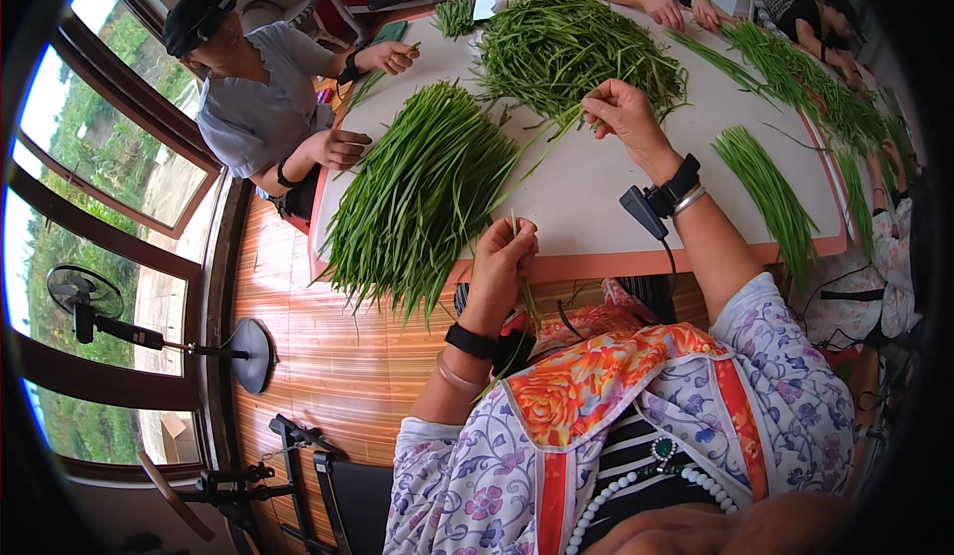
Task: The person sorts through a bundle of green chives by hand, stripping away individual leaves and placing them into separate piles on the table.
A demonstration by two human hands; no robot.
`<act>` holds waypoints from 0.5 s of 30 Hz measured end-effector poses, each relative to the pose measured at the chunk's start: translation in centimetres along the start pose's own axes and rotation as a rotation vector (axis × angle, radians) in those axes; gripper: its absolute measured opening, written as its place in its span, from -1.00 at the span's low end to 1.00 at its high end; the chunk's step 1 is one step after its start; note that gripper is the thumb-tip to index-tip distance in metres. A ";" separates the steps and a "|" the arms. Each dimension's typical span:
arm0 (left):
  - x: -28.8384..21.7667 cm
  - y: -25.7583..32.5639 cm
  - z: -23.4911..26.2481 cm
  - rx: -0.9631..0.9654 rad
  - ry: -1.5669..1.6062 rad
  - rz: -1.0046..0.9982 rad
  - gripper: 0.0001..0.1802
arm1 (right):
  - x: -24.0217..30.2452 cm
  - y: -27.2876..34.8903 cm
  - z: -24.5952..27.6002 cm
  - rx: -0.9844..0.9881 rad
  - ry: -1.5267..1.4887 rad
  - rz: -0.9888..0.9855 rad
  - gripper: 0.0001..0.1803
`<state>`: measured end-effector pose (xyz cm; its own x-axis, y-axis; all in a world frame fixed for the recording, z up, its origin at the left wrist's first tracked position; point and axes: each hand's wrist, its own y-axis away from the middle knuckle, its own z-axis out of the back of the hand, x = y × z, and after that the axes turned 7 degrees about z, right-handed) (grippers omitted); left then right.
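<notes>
My left hand (505, 249) is at the table's near edge, thumb and fingers pinched together on a thin green chive stalk, part of which hangs below it. Farther off and to the right, my right hand (626, 120) is raised over the table, its fingertips closed on a pale chive end (568, 118). A thin strand slants from there down toward my left hand; whether it is one stalk is unclear. Just left of my left hand lies a thick bundle of long chives (412, 192). Beyond my right hand a big loose heap of chives (571, 48) covers the table's far middle.
The white table (586, 207) has a pinkish rim. A smaller chive bunch (765, 192) lies at its right, with more chives (815, 78) behind. A co-worker (268, 98) sits at the left; others work across and at the right. A fan (89, 302) stands by the windows.
</notes>
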<state>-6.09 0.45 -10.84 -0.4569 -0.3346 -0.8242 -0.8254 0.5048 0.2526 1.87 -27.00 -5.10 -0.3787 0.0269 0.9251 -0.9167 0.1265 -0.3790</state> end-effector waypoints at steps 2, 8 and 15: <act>-1.2 0.7 -0.5 0.010 -0.029 -0.008 -0.87 | 0.9 0.1 1.0 0.005 -0.049 -0.033 -0.91; -7.8 3.7 -2.6 -0.037 -0.142 -0.284 -0.79 | 5.3 1.6 3.6 0.173 -0.150 -0.057 -0.92; -8.7 2.1 -5.9 -0.008 -0.403 -0.426 -0.65 | 11.4 3.6 0.3 0.673 -0.105 0.143 -0.94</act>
<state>-5.81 -0.24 -0.11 0.0767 -0.1770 -0.9812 -0.9120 0.3853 -0.1408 -5.81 -26.55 4.07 -0.4810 -0.1032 0.8706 -0.7234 -0.5143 -0.4606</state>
